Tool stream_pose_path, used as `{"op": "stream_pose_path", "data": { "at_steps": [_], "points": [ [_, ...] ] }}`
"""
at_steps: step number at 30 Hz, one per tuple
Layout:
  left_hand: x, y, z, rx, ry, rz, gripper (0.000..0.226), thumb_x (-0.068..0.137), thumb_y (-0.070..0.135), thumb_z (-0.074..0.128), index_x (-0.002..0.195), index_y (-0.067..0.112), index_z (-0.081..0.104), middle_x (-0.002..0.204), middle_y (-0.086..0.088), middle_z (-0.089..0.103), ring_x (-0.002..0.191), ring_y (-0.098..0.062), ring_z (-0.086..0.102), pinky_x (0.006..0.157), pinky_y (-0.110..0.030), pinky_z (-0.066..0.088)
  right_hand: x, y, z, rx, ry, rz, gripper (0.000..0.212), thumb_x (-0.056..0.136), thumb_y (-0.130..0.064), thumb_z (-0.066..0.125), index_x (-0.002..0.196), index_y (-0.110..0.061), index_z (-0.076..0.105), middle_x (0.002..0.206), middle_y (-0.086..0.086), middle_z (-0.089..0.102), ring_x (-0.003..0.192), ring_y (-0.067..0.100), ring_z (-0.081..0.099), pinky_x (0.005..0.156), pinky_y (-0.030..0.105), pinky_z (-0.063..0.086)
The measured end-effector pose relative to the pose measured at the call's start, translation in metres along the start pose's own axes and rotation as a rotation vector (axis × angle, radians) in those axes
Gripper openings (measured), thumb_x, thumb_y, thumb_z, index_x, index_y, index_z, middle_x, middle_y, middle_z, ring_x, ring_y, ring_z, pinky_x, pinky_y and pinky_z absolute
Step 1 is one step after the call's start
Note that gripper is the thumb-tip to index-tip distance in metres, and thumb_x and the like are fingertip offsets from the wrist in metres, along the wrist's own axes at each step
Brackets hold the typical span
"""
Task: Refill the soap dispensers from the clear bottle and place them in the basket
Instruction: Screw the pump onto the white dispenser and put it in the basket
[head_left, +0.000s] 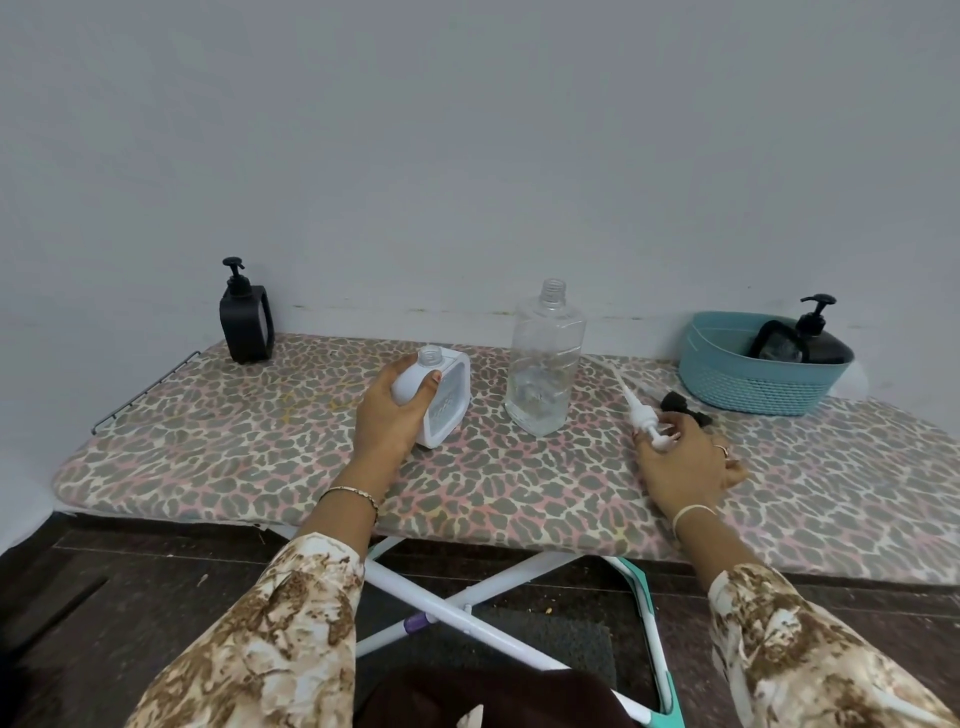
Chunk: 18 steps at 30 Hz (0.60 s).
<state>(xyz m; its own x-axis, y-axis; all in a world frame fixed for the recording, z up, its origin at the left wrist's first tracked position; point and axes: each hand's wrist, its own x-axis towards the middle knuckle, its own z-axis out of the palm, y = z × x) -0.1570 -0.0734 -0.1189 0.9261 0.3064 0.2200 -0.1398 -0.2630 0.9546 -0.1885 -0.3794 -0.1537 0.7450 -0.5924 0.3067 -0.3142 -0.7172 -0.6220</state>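
My left hand (387, 415) grips a white soap dispenser (447, 397) with its neck open, standing on the ironing board. Just right of it stands the clear bottle (543, 364), uncapped, with a little liquid at the bottom. My right hand (680, 460) rests on the board and holds the white pump head (641, 413), whose tube points away toward the bottle. A black dispenser (245, 322) with its pump on stands at the far left by the wall. Another black dispenser (810, 338) sits inside the teal basket (748, 379) at the far right.
A small black cap (680, 402) lies between my right hand and the basket. The leopard-print ironing board (260, 457) stands against a grey wall, with a metal rack at its left end. White crossed legs and a dark floor show below.
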Motion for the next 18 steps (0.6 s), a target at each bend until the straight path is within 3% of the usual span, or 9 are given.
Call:
{"op": "stream_pose_path", "data": {
  "at_steps": [4,7,11,15,18],
  "points": [
    [0.001,-0.001,-0.001,0.003,-0.004,-0.004,0.048,0.083,0.047,0.07,0.126,0.029,0.057,0.113,0.008,0.058,0.099,-0.015,0.059,0.085,-0.032,0.052,-0.001,0.004,-0.001,0.452,-0.05,0.077,0.03,0.075,-0.037,0.076,0.096,-0.032,0.057,0.093,-0.005,0.063,0.094,0.022,0.061,0.093,0.047,0.046],
    [0.001,0.0,-0.002,-0.004,-0.011,-0.002,0.05,0.084,0.046,0.07,0.128,0.027,0.056,0.113,0.008,0.057,0.1,-0.015,0.059,0.084,-0.031,0.051,0.001,-0.003,-0.011,0.769,-0.07,0.157,0.033,0.073,-0.018,0.083,0.097,-0.017,0.06,0.097,0.009,0.067,0.084,0.019,0.061,0.076,0.027,0.051],
    [0.0,0.001,-0.003,-0.014,-0.015,-0.003,0.05,0.085,0.043,0.07,0.129,0.025,0.056,0.112,0.007,0.057,0.098,-0.015,0.058,0.08,-0.028,0.049,0.003,-0.028,-0.039,1.009,-0.113,0.097,0.025,0.075,-0.007,0.08,0.094,-0.008,0.063,0.089,0.009,0.063,0.073,0.011,0.056,0.067,0.013,0.05],
    [0.001,0.0,-0.003,-0.028,-0.035,0.001,0.049,0.085,0.043,0.07,0.128,0.026,0.056,0.114,0.006,0.059,0.098,-0.015,0.06,0.077,-0.027,0.049,0.002,-0.058,-0.061,1.121,-0.127,0.041,0.02,0.075,-0.017,0.081,0.088,-0.014,0.066,0.085,0.004,0.065,0.079,0.015,0.059,0.075,0.027,0.05],
    [0.001,-0.001,-0.004,-0.029,-0.045,-0.008,0.05,0.084,0.046,0.07,0.128,0.027,0.055,0.116,0.004,0.06,0.1,-0.017,0.061,0.082,-0.034,0.054,-0.003,-0.085,-0.071,1.2,-0.171,-0.036,0.026,0.078,-0.02,0.079,0.098,-0.008,0.068,0.091,0.007,0.067,0.086,0.015,0.063,0.077,0.028,0.052]
  ]
}}
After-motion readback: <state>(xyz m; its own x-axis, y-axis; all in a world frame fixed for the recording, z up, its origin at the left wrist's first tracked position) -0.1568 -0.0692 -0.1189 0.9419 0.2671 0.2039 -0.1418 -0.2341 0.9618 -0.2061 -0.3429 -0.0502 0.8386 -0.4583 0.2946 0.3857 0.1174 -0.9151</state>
